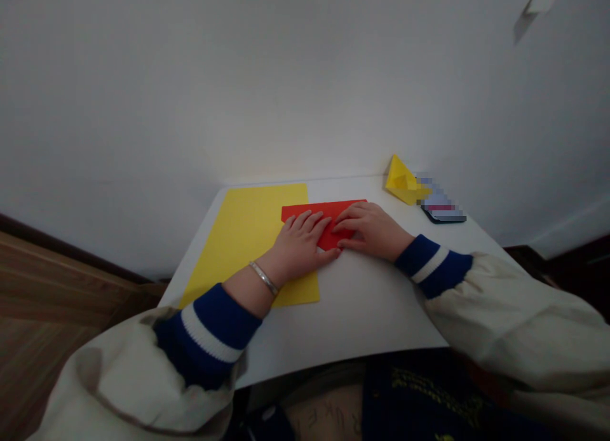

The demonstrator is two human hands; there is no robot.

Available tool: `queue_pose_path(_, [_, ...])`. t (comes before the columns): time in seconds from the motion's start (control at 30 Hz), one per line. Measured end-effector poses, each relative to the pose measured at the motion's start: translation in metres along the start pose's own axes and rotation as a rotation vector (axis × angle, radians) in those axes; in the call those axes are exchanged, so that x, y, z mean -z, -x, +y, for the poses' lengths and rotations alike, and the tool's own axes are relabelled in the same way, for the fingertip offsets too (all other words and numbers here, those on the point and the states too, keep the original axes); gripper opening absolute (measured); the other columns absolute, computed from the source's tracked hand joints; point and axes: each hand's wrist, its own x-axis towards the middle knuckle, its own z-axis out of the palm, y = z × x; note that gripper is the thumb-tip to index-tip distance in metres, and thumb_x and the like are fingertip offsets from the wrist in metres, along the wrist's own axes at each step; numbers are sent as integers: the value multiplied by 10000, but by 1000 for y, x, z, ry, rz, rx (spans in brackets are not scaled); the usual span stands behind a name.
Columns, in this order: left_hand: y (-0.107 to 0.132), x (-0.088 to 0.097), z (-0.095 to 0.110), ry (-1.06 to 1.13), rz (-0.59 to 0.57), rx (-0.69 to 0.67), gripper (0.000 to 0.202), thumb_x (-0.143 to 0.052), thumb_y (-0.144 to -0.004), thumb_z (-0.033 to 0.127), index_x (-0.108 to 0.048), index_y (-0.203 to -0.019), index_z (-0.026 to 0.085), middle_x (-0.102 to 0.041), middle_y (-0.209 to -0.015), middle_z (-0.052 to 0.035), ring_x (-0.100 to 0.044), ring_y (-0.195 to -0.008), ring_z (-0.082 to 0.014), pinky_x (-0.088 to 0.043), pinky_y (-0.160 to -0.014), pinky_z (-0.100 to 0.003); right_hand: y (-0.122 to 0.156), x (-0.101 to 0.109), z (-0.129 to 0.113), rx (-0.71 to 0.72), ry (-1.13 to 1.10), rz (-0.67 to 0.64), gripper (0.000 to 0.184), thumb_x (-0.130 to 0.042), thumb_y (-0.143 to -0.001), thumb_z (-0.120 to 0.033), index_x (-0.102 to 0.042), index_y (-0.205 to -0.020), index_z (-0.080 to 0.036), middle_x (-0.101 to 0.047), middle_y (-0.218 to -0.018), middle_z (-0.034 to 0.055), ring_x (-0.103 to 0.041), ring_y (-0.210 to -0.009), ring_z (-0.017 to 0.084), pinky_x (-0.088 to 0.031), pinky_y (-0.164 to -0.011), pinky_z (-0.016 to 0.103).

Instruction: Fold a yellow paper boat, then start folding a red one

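A folded red paper point(320, 213) lies on the white table point(362, 307), partly over a flat yellow sheet point(243, 234). My left hand point(300, 247) rests flat on the red paper's near left part, fingers stretched out toward the wall. My right hand point(369, 228) lies on the paper's right end, its fingers pressing down on the fold. A silver bracelet point(264, 278) circles my left wrist. Both hands hide the paper's near edge.
A folded yellow paper shape point(403, 182) stands at the table's back right, beside a dark phone point(443, 212). A white wall point(286, 79) rises right behind the table. Wooden floor point(42, 301) shows at the left. My lap sits under the near edge.
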Motion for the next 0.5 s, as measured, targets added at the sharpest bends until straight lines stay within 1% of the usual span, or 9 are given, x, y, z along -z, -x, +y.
queue_pose_path(0.17, [0, 0, 0, 1, -9, -2, 754, -330, -854, 695, -373, -1423, 203, -415, -1450, -113, -345, -1328, -327, -265, -1084, -474, -1, -2, 0, 5, -8, -15, 259, -635, -829, -379, -710, -1014, -213, -690, -1057, 78, -581, -988, 226, -392, -908, 410])
queue_pose_path(0.33, [-1, -1, -2, -11, -33, -17, 772, -310, -867, 688, -339, -1450, 184, -360, -1490, -124, -315, -1347, -345, -244, -1092, -489, -1, -2, 0, -2, 5, -19, 275, -627, -833, -383, -701, -1022, -198, -684, -1076, 87, -590, -996, 231, -403, -913, 407])
queue_pose_path(0.43, [-2, -1, -2, 14, -57, -27, 784, -305, -867, 691, -300, -1470, 190, -307, -1526, -87, -276, -1367, -358, -221, -1105, -501, -1, -3, -1, -15, 2, -28, 265, -631, -828, -368, -701, -1013, -192, -681, -1076, 95, -593, -995, 235, -412, -909, 413])
queue_pose_path(0.5, [-2, 0, -3, 34, -67, -26, 788, -303, -865, 694, -276, -1480, 203, -309, -1528, -64, -259, -1376, -363, -206, -1113, -502, -2, -3, -1, -26, -7, -30, 262, -639, -821, -361, -700, -1013, -194, -678, -1082, 96, -594, -993, 233, -419, -908, 411])
